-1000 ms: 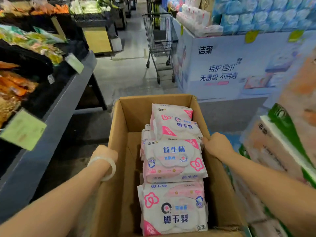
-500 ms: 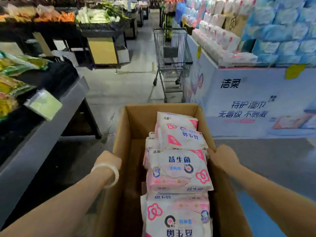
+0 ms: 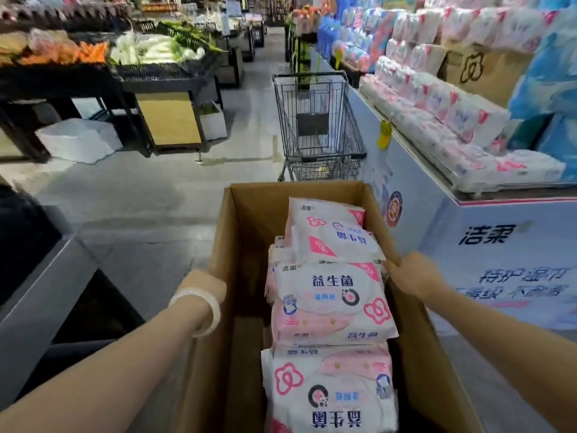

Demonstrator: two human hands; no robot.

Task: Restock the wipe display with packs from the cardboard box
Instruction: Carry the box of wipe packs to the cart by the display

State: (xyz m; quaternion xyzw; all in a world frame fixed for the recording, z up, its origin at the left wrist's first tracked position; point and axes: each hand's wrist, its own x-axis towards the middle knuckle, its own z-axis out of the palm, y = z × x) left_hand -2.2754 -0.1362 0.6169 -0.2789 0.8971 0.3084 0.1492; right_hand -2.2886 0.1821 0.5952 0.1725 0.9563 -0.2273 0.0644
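An open cardboard box (image 3: 249,232) fills the lower middle of the head view. Several pink-and-white wipe packs (image 3: 331,301) lie stacked along its right side; its left side is bare. My left hand (image 3: 206,284), with a white bangle on the wrist, grips the box's left wall. My right hand (image 3: 412,275) grips the right wall, next to the top pack. The wipe display (image 3: 437,120) runs along the right, a blue-white counter with rows of similar packs on top.
A shopping cart (image 3: 315,126) stands in the aisle just beyond the box, beside the display counter. Produce stands (image 3: 150,67) line the left, with a grey shelf edge (image 3: 40,295) near my left arm. Grey floor stretches ahead on the left.
The box in my hands has moved forward along the aisle. The cart and the display counter are nearer, and the display's top has come into view on the right.
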